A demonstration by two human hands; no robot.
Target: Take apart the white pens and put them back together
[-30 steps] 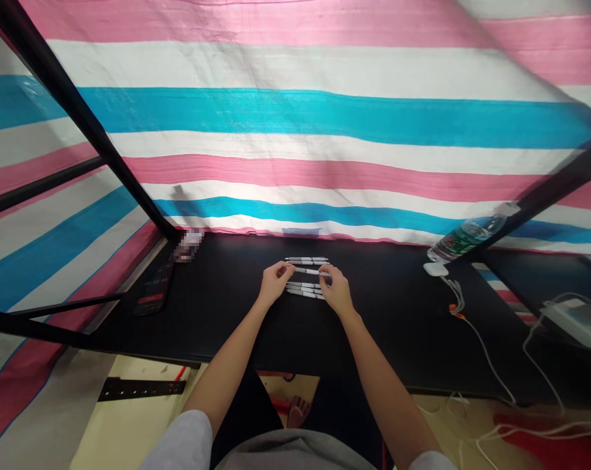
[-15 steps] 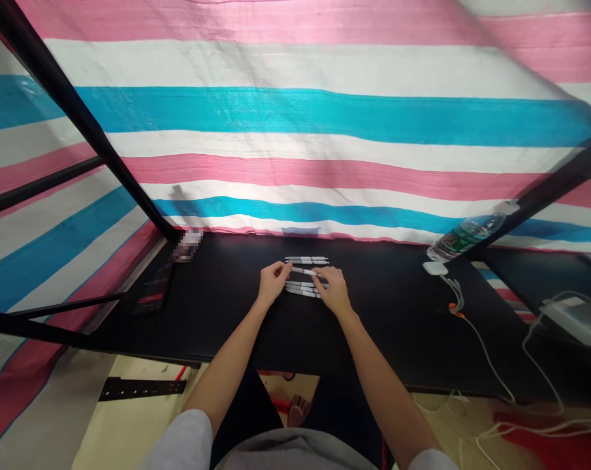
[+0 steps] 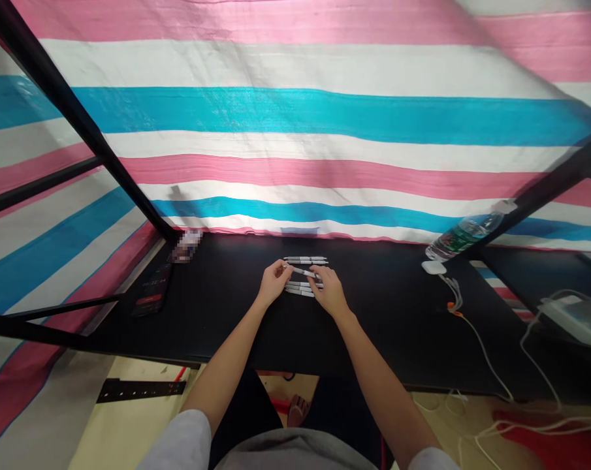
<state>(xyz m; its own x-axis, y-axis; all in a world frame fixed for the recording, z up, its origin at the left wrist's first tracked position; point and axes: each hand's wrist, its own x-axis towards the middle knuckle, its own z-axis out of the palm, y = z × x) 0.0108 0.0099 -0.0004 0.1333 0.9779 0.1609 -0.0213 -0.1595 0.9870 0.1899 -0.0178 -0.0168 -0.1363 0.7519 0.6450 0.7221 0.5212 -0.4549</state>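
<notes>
The pen [image 3: 302,271] spans the gap between your hands: your left hand [image 3: 274,285] pinches its nine-o'clock end, your right hand [image 3: 331,291] its three-o'clock end, fingertips closed on it. Any print there is too small to read. Far pens [image 3: 305,260] lie at twelve, near pens [image 3: 300,292] at six. At nine, the phone's [image 3: 152,288] faint digits end 22:04; toward two, the bottle's [image 3: 464,237] green label is illegible.

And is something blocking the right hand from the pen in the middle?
Nothing visible: the right hand holds the middle pen near its right end; the nearer pens and farther pens lie on either side.
</notes>
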